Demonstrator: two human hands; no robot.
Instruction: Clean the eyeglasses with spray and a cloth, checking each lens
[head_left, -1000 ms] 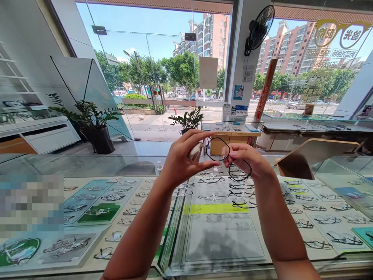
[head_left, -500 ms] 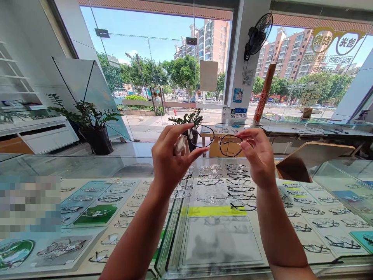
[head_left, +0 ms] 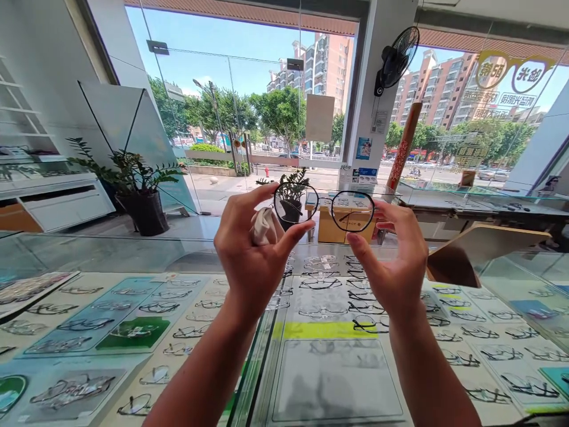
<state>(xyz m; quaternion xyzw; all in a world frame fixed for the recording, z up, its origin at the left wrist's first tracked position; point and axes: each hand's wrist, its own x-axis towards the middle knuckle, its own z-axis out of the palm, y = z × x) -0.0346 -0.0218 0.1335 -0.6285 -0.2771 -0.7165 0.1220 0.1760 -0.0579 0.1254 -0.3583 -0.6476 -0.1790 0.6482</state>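
Standing beyond the held glasses (head_left: 332, 209) is a potted plant (head_left: 299, 175).

On the big shop window (head_left: 462, 77), a yellow glasses sign (head_left: 513, 61) is showing backward Chinese words: 配镜 is sitting in its left ring (head_left: 492, 72) and 验光 is sitting in its right ring (head_left: 528, 75). Under it, a boxed line (head_left: 518, 99) is probably saying 防蓝光眼镜, also backward. Dark letters are running across the brown box (head_left: 326, 230), too small for reading. A blue poster (head_left: 364, 148) on the pillar (head_left: 377, 53) is carrying tiny print.
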